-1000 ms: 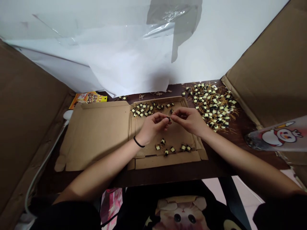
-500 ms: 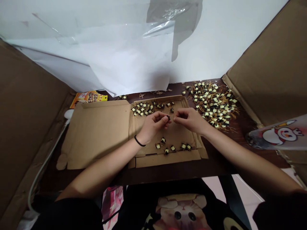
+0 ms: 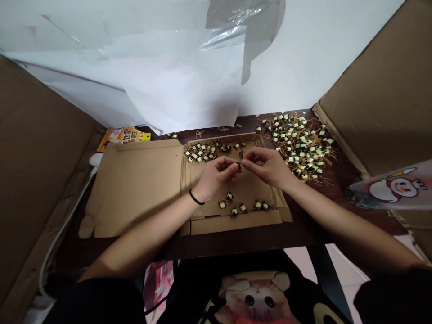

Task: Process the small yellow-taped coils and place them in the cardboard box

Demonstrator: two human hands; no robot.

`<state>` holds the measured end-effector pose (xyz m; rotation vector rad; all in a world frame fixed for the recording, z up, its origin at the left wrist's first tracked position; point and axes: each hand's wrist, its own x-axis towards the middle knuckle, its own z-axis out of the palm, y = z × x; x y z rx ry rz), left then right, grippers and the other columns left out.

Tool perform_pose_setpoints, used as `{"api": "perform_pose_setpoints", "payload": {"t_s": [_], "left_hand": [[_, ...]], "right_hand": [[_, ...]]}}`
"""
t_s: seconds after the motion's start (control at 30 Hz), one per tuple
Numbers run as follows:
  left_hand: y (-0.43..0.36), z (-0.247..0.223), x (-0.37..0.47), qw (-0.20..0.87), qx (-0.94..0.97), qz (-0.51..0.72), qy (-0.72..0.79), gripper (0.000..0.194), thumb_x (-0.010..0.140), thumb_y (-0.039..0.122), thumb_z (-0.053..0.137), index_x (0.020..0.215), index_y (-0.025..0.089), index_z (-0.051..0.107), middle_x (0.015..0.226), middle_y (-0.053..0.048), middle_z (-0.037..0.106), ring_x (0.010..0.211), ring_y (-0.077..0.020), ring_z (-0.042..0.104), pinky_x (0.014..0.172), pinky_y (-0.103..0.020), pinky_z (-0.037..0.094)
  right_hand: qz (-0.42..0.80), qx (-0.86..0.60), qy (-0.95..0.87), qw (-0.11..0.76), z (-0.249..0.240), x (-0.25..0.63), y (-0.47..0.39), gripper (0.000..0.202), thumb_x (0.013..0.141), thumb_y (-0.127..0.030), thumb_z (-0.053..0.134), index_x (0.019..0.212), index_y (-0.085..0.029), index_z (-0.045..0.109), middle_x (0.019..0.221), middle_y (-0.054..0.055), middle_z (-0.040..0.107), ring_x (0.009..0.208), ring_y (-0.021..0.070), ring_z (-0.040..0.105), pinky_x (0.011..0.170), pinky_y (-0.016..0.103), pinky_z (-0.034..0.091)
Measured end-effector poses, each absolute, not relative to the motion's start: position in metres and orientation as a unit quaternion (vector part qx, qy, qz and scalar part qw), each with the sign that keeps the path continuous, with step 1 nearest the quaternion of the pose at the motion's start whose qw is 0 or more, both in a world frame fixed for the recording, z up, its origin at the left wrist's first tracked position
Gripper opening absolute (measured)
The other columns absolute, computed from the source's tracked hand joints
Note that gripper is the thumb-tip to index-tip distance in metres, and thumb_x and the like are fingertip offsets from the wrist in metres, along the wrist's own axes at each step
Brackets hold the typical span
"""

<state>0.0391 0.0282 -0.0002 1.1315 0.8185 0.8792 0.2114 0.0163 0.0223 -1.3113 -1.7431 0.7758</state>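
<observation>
Component [image 3: 239, 165]: small dark piece, raised over the carton, at the tips of the left-hand fingers; finer detail too small to tell.
Left hand [image 3: 216, 175]: thumb and index finger closed on the component.
Right hand [image 3: 265, 166]: thumb and index finger narrow, tips together just beside the component; whether a fine wire lies between them cannot be told.
Wristband [image 3: 195, 198]: black, behind the left fingers, around the wrist.
Carton [image 3: 256, 189]: brown cardboard, open, tray part directly beneath both sets of fingers.
Lid [image 3: 141, 180]: folded out flat, left of the fingers.
Rear cluster [image 3: 202, 153]: many black pieces with pale yellow tops, inside the tray, beyond the left fingers and slightly left.
Front pieces [image 3: 243, 207]: six of like kind, inside the tray, on the wearer's side of the fingers, two of them side by side to the right.
Heap [image 3: 300, 146]: large, pieces with thin brown wires, on the dark surface [image 3: 340, 182], right of the fingers and beyond.
Cylinder [image 3: 391, 189]: translucent, printed with a snowman figure, well to the right of the fingers.
Packet [image 3: 124, 135]: orange and yellow, far left of the fingers, behind the lid.
Cable [image 3: 57, 238]: white, farthest left of the fingers.
</observation>
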Motion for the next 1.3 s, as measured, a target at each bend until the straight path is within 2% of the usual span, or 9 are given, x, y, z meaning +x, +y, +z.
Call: {"api": "perform_pose_setpoints", "payload": {"t_s": [0.33,0.57,0.87,1.07,1.3], "left_hand": [[0.0290,0.0029,0.0392,0.663,0.554,0.351,0.362,0.036,0.067,0.043,0.076,0.080,0.011,0.064,0.068,-0.001,0.062,0.057,-0.0071,0.053,0.054,-0.021,0.046],[0.0280,-0.0015,0.0395,0.677,0.498,0.396,0.371,0.042,0.065,0.042,0.079,0.090,0.012,0.064,0.079,-0.005,0.067,0.069,-0.0109,0.060,0.055,-0.020,0.047],[0.0289,-0.0022,0.0395,0.671,0.507,0.402,0.363,0.037,0.069,0.040,0.077,0.089,0.011,0.068,0.075,-0.005,0.068,0.064,-0.0105,0.059,0.059,-0.024,0.050],[0.0279,-0.0007,0.0395,0.665,0.515,0.396,0.368,0.036,0.067,0.039,0.078,0.087,0.012,0.068,0.076,-0.005,0.069,0.062,-0.0093,0.058,0.061,-0.024,0.050],[0.0260,0.0006,0.0425,0.641,0.514,0.404,0.403,0.033,0.068,0.037,0.075,0.083,0.011,0.064,0.071,-0.004,0.068,0.059,-0.0092,0.058,0.057,-0.023,0.048]], "right_hand": [[0.256,-0.516,-0.691,0.437,0.0135,0.2068,0.0152,0.014,0.076,-0.023,0.060,0.063,-0.018,0.057,0.060,-0.002,0.056,0.056,0.0095,0.042,0.054,0.024,0.032],[0.305,-0.536,-0.674,0.406,0.0153,0.2108,0.0190,0.021,0.080,-0.034,0.058,0.070,-0.016,0.061,0.063,-0.001,0.059,0.055,0.0086,0.043,0.054,0.024,0.032],[0.387,-0.509,-0.671,0.374,0.0202,0.2151,0.0202,0.028,0.076,-0.043,0.062,0.070,-0.015,0.065,0.066,0.003,0.066,0.058,0.0108,0.049,0.056,0.024,0.036],[0.356,-0.529,-0.675,0.371,0.0176,0.2135,0.0204,0.024,0.076,-0.037,0.059,0.066,-0.015,0.062,0.061,0.000,0.060,0.055,0.0095,0.044,0.054,0.024,0.031],[0.299,-0.549,-0.695,0.354,0.0172,0.2101,0.0174,0.020,0.077,-0.031,0.057,0.064,-0.016,0.060,0.059,0.000,0.057,0.056,0.0100,0.045,0.056,0.024,0.031]]}}
